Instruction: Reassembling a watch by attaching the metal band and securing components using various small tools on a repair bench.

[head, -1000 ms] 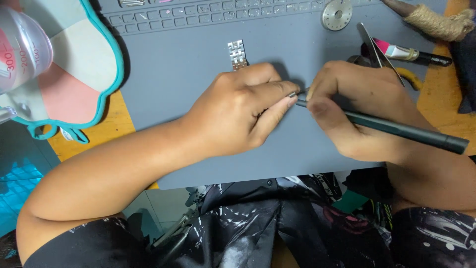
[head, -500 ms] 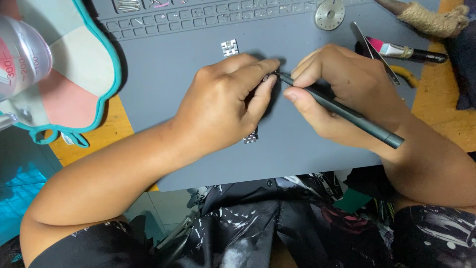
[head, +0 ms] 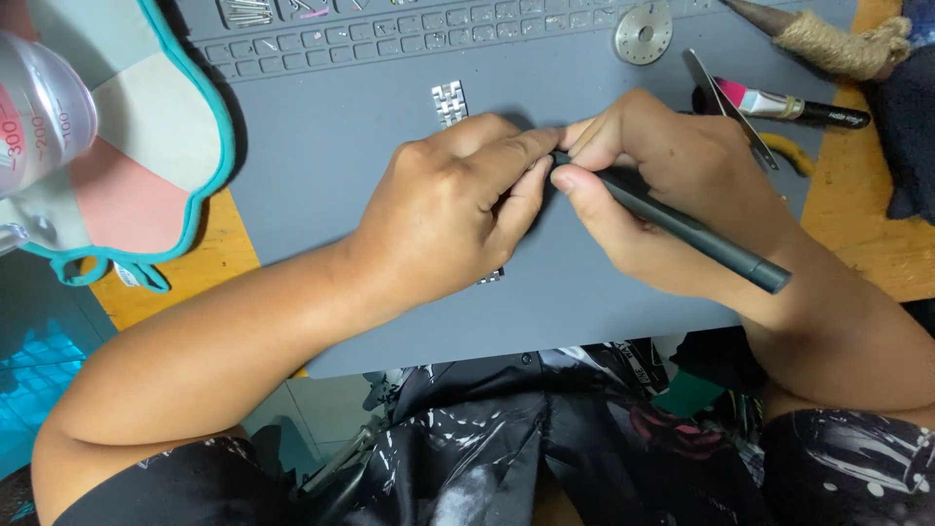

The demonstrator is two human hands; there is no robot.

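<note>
both hands sit slightly lower in frame than before. left hand [head: 453,209] pinches metal watch band [head: 449,102] at mat [head: 321,175] centre; right hand [head: 672,185] holds dark pen tool [head: 682,226] narrowly, tip at band. band: light, slippery, jointed; grip link edges.

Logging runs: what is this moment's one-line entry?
left hand: on watch band | right hand: holds dark tool | surface: grey mat
</note>
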